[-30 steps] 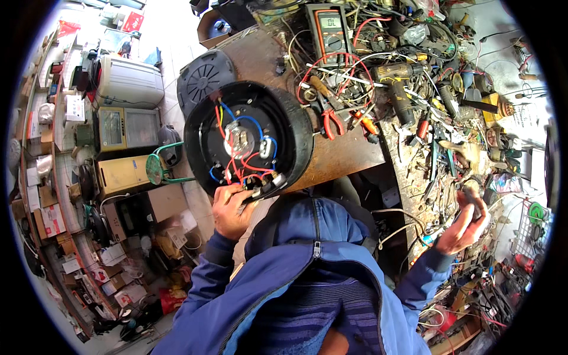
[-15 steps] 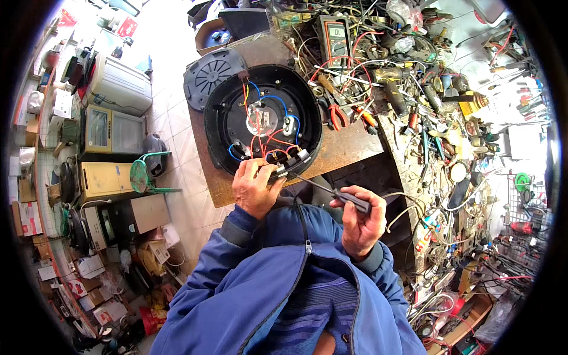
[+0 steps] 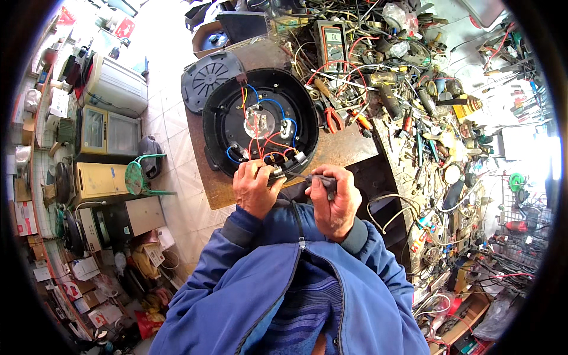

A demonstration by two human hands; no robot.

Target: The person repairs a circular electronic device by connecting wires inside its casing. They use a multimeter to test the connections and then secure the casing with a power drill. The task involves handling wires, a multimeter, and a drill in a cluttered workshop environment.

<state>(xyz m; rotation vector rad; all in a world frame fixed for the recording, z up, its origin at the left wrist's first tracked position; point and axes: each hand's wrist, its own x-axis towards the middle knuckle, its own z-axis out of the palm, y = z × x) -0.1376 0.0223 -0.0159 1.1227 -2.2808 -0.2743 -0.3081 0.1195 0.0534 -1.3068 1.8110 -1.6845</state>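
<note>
A round black appliance housing (image 3: 225, 130), open and threaded with red, blue and yellow wires, rests on the worn worktable (image 3: 213, 195). My left hand (image 3: 256, 188) has its fingers closed on the near rim, at a small fitting (image 3: 276, 172) that they partly hide. Just right of it my right hand (image 3: 333, 202) grips the dark handle of a screwdriver (image 3: 324, 182), whose shaft points left at that fitting; the exact contact of the tip is unclear. Behind the housing lies a slotted black plastic cover (image 3: 204, 80).
Pliers (image 3: 333, 120), a multimeter (image 3: 329, 42), a cordless drill (image 3: 389, 97) and tangled cables crowd the bench (image 3: 402, 177) to the right. At left are a green stool (image 3: 135, 177), a yellow cabinet (image 3: 100, 179) and shelves (image 3: 35, 148) of boxes. A cardboard box (image 3: 204, 38) sits behind the table.
My right hand came in from the far right with the screwdriver and has since moved up and left, closer to the housing's rim. My left hand stays at the rim.
</note>
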